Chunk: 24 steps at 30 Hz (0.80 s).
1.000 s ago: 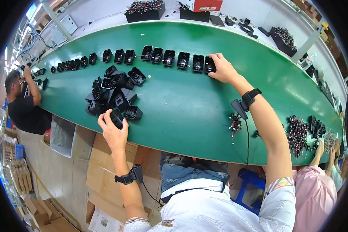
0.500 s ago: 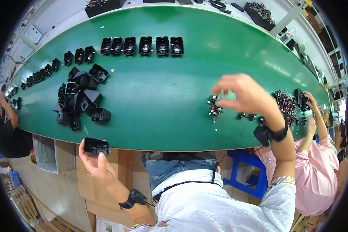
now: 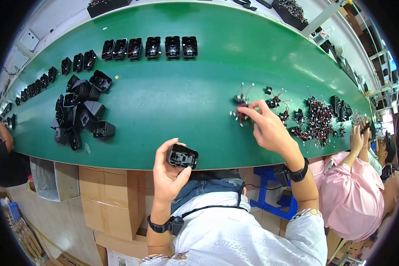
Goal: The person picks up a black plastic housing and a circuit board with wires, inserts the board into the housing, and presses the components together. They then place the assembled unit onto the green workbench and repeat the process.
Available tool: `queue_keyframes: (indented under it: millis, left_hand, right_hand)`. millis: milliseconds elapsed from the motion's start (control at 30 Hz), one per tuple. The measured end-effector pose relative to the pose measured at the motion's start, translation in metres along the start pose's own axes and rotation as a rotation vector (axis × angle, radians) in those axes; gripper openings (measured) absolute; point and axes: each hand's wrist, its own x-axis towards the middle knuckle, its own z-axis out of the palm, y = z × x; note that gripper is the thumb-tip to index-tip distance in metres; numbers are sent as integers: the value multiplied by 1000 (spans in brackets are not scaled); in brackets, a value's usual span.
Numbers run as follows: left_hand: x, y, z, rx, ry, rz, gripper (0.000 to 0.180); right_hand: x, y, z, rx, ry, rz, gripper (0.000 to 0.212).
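My left hand (image 3: 167, 174) is closed around a black plastic housing (image 3: 183, 157), held open side up at the table's near edge. Thumb and fingers grip its two sides. Over the green table, my right hand (image 3: 270, 131) pinches at the wires of a small black wired part (image 3: 241, 100), whose thin leads end in white connectors. The fingertips are slightly blurred. Just beyond that hand lies another wired part (image 3: 274, 102), and to its right spreads a tangled heap of such parts (image 3: 320, 117).
A pile of black housings (image 3: 93, 113) sits on the left of the green table (image 3: 173, 106). Behind it runs a row of housings (image 3: 153, 47) with parts inside. Co-workers' hands (image 3: 357, 137) work at the right end. A blue stool (image 3: 270, 195) and cardboard boxes (image 3: 104, 199) stand below.
My left hand has brought the housing rightward to the front of my body. My right hand has come down onto the wired part and closed its fingers there. The whole view has shifted slightly.
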Motion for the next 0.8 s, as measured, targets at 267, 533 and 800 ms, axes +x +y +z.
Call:
queue_keyframes:
  millis: [267, 533, 800]
  left_hand:
    - [0, -2, 4, 2, 31, -33, 72]
    - [3, -2, 22, -76, 106, -107, 74]
    - [13, -3, 34, -70, 53, -132, 74]
  right_hand:
    - [-2, 18, 11, 155, -44, 84, 46]
    - [-18, -3, 13, 944, 213, 424, 47]
    - [-21, 4, 20, 943, 451, 328, 12]
